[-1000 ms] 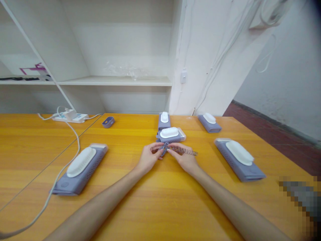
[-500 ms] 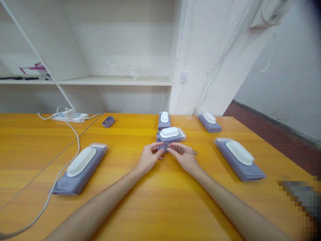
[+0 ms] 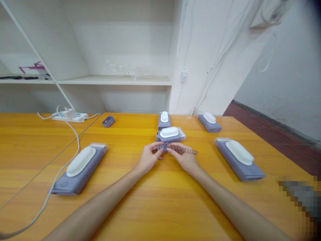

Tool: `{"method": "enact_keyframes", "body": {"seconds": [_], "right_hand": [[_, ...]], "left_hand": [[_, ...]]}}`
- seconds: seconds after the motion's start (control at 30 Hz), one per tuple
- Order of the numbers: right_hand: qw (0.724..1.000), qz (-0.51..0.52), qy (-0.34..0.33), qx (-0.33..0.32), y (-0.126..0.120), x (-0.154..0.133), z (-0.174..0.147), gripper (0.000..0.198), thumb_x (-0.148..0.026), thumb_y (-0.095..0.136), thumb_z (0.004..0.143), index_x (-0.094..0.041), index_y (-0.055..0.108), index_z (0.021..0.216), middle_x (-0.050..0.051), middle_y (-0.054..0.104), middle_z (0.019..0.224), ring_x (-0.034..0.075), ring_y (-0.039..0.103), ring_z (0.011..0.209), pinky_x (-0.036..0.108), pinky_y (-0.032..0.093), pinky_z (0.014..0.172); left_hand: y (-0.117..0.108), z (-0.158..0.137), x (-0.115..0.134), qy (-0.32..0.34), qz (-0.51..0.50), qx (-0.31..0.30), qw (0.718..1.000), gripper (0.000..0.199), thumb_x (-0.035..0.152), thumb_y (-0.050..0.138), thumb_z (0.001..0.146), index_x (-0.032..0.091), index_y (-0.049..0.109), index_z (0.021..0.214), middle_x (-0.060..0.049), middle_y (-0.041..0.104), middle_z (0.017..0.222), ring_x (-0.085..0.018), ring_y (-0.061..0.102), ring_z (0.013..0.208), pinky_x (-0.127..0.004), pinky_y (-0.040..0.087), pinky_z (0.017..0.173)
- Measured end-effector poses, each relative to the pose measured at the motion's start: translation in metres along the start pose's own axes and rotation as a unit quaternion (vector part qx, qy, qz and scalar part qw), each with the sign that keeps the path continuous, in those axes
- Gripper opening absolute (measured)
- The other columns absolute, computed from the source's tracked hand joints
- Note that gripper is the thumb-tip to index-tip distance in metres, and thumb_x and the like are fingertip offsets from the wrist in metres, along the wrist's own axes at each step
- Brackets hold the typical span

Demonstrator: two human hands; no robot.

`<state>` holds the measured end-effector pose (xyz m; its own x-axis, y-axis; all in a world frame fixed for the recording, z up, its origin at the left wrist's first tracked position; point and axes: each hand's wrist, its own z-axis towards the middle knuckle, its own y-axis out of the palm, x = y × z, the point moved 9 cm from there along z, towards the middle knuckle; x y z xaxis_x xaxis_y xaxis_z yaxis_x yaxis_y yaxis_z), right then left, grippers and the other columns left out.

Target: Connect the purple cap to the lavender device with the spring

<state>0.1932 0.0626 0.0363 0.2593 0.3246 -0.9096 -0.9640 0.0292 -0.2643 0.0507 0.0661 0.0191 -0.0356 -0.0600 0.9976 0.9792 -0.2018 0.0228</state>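
Note:
My left hand [image 3: 149, 156] is closed in a pinch on a small grey-purple part [image 3: 164, 147]. The fingertips of my right hand [image 3: 185, 159] meet that same part from the other side. A thin brownish coil [image 3: 191, 151] runs from the part across my right hand, and its free end sticks out to the right. Fingers cover much of the part, so I cannot tell how the coil joins it. Just beyond my fingertips lies a grey-purple device [image 3: 180, 135] with a white oval bristled pad [image 3: 169, 132] on top and a clear end.
Similar devices lie at left [image 3: 86, 175], right [image 3: 233, 169], back right [image 3: 213, 127] and back middle [image 3: 164, 126]. A small purple ring-like piece [image 3: 108, 122] sits at the back. A white cable [image 3: 64, 167] crosses the left side from a power strip [image 3: 81, 117]. Shelves [image 3: 115, 80] stand behind.
Both hands stay in nearly the same place with the small part between them. Only the look of the coil's loops differs slightly.

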Motion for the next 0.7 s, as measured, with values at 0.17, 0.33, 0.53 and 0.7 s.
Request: {"method": "enact_keyframes", "body": {"seconds": [0.17,0.33,0.53,0.7], "right_hand": [[1.000,-0.020,-0.011,-0.018,0.004,-0.004,-0.001,0.027,-0.036,0.066,0.071,-0.020,0.065,0.093,0.005,0.069,0.088,0.021,0.065,0.080,0.033,0.054,0.072],[0.990,-0.081,-0.109,-0.034,0.008,-0.024,-0.003,0.025,-0.026,0.068,0.071,-0.024,0.065,0.096,0.003,0.066,0.094,0.020,0.061,0.087,0.031,0.049,0.080],[0.986,-0.101,-0.131,-0.035,0.008,-0.025,-0.005,0.018,-0.025,0.065,0.075,-0.021,0.065,0.092,0.002,0.064,0.087,0.017,0.059,0.081,0.027,0.047,0.073],[0.986,-0.105,-0.114,-0.060,0.011,-0.023,-0.008,0.019,-0.027,0.062,0.077,-0.020,0.063,0.094,0.003,0.065,0.085,0.017,0.060,0.076,0.027,0.047,0.072]], "left_hand": [[-0.005,0.001,0.000,0.015,0.020,0.015,1.000,0.039,0.031,0.061,0.073,0.010,0.059,0.107,-0.011,0.067,0.094,-0.016,0.061,0.074,-0.022,0.051,0.054],[-0.008,0.001,-0.001,0.021,0.057,0.022,0.998,0.035,0.027,0.058,0.074,0.011,0.060,0.105,-0.009,0.067,0.087,-0.010,0.055,0.057,-0.019,0.046,0.046],[0.002,-0.001,0.003,0.014,0.041,-0.028,0.999,0.039,0.027,0.057,0.075,0.012,0.054,0.111,-0.007,0.066,0.081,-0.010,0.058,0.056,-0.016,0.041,0.043],[0.013,-0.004,0.004,0.003,0.011,-0.082,0.997,0.045,0.033,0.056,0.078,0.014,0.046,0.118,-0.007,0.064,0.080,-0.013,0.062,0.058,-0.017,0.040,0.042]]}}
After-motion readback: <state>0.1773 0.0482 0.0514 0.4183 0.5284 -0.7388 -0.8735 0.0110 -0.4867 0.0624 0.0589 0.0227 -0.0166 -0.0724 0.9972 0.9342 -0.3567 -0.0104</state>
